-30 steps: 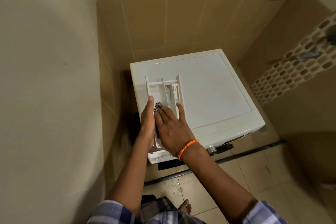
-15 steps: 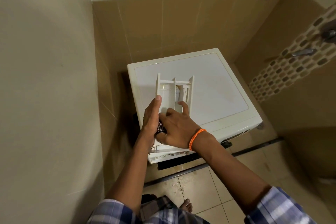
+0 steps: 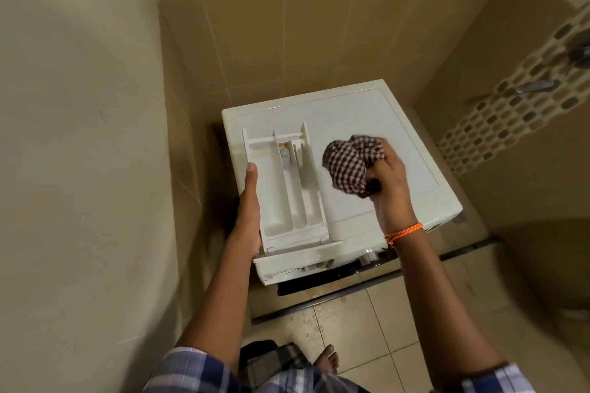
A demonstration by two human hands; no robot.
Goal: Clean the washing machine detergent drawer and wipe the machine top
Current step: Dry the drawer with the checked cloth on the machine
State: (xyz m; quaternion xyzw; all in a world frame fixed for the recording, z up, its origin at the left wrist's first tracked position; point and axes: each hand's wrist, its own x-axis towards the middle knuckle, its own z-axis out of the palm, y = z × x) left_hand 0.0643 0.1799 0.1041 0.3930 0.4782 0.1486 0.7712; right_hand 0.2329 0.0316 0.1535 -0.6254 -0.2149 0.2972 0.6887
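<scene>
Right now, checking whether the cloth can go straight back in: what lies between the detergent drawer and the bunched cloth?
In the head view, only bare machine top separates the detergent drawer from the cloth.

sleeves (image 3: 191, 370): short, blue-white-grey plaid, both arms | forearms: bare | right wrist: braided orange band (image 3: 404, 233) | lower garment (image 3: 274, 357): dark checked cloth | foot (image 3: 327, 360): bare, toes visible on the tile
</scene>
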